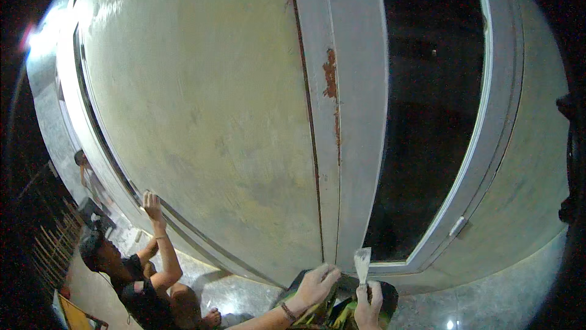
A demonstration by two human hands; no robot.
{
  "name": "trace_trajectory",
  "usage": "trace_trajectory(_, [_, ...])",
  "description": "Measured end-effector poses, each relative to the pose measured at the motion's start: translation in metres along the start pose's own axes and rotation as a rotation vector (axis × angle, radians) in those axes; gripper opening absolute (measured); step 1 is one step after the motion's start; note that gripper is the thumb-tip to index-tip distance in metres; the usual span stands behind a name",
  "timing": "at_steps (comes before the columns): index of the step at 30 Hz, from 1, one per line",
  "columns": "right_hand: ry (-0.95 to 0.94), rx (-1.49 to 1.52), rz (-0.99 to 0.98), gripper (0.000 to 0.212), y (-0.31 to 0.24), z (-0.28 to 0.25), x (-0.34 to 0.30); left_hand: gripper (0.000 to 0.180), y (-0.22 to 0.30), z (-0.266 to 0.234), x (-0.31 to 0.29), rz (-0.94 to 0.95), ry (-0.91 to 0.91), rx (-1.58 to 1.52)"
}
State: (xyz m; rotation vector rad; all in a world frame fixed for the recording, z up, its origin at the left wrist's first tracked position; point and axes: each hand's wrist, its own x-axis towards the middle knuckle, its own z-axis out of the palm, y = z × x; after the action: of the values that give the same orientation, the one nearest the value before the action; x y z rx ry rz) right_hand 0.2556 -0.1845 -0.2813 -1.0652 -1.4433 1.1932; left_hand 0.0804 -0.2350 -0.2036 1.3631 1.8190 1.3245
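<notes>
A small flat-bladed putty knife with a pale metal blade (pixel 362 264) is gripped by its handle in the right hand (pixel 368 307), the fingers closed round it and the blade pointed upward. The blade's tip is set against the foot of the grey painted metal door frame post (pixel 354 147), just beside the lower corner of the dark window opening (pixel 427 116), which suits scraping or filling along that edge. The left hand (pixel 314 284) is held partly open, its fingertips laid on the base of the large grey-green metal door panel (pixel 207 116), near the seam where panel and post meet; nothing is held in it, and it appears to be placed there as a steadying hand. A patch of rust-brown flaked paint (pixel 330 73) runs down the post well above both hands.

To the lower left, another person in a dark shirt (pixel 137 293) is crouched on the glossy stone floor (pixel 488 311), one hand raised to the panel's lower edge.

The handle of the knife is hidden inside the fist. Something dark with yellow-green markings lies between the wrists, but it is cut off by the lower edge and cannot be identified. The window opening shows only blackness, and the far left is lost in glare and shadow.
</notes>
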Motion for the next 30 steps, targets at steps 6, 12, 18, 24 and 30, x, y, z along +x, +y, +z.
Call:
trace_trajectory(6, [0.035, -0.075, -0.454, 0.019, -0.094, 0.019, 0.024, 0.034, 0.009, 0.018, -0.017, -0.025, -0.229, -0.479])
trace_trajectory(12, [-0.087, 0.068, -0.379, 0.016, -0.143, 0.046, 0.035, 0.026, 0.050, -0.001, 0.003, 0.096, -0.192, -0.809])
trace_trajectory(18, [-0.295, 0.481, -0.219, 0.029, -0.216, 0.058, 0.065, 0.030, 0.083, -0.049, 0.009, 0.159, -0.229, -0.821])
trace_trajectory(24, [-0.493, 0.606, -0.256, 0.032, -0.293, 0.099, 0.094, 0.050, 0.128, -0.110, 0.028, 0.107, -0.254, -0.843])
trace_trajectory(30, [-0.471, 0.602, -0.163, 0.030, -0.331, 0.121, 0.116, 0.054, 0.153, -0.133, 0.050, 0.120, -0.124, -0.744])
